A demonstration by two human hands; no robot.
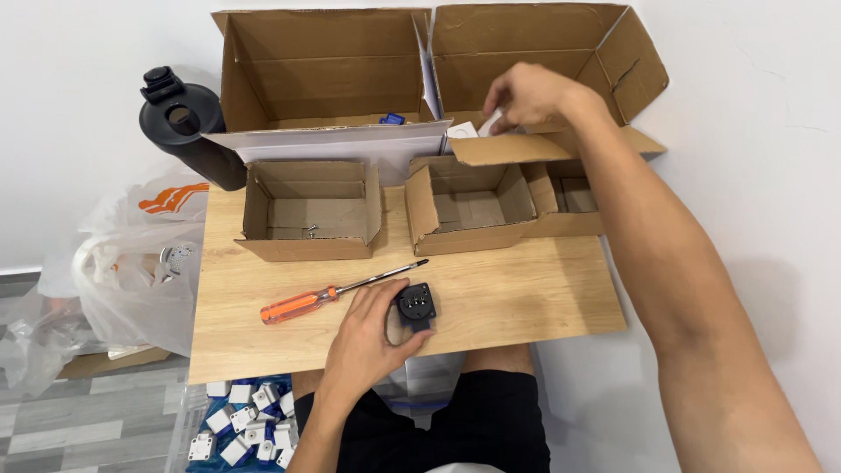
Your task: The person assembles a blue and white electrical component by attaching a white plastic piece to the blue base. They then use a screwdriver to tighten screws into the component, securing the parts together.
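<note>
- The left hand (pixel 372 337) rests on the wooden board (pixel 526 298), and its fingers are curled around a small black part (pixel 415 306), holding it down near the front edge.
- The black part is squarish, with small screws on its top face. It pokes out past the fingertips, on the hand's right side.
- The right hand (pixel 526 95) reaches far away from the body, up to the big cardboard box on the right (pixel 613 44). Its fingers are pinched shut on a small white piece (pixel 492 123) just over that box's lower flap.
- So the white piece is far from the black part. It is up and to the right, with the small boxes in between. The left hand is much nearer to the black part.
- A screwdriver (pixel 337 293) with an orange handle lies just left of the left hand. Its long side runs from lower left to upper right, with the metal tip pointing toward the small boxes.
- Two small open boxes sit on the board. The left small box (pixel 308 215) has a screw or two inside. The middle small box (pixel 469 210) looks bare.
- Another big box (pixel 320 70) stands behind, with a small blue thing in it.
- A black bottle (pixel 184 127) stands at the left, next to a plastic bag (pixel 131 263).
- White blocks (pixel 250 429) lie in a pile on the floor by the person's knee. The wall is white.
</note>
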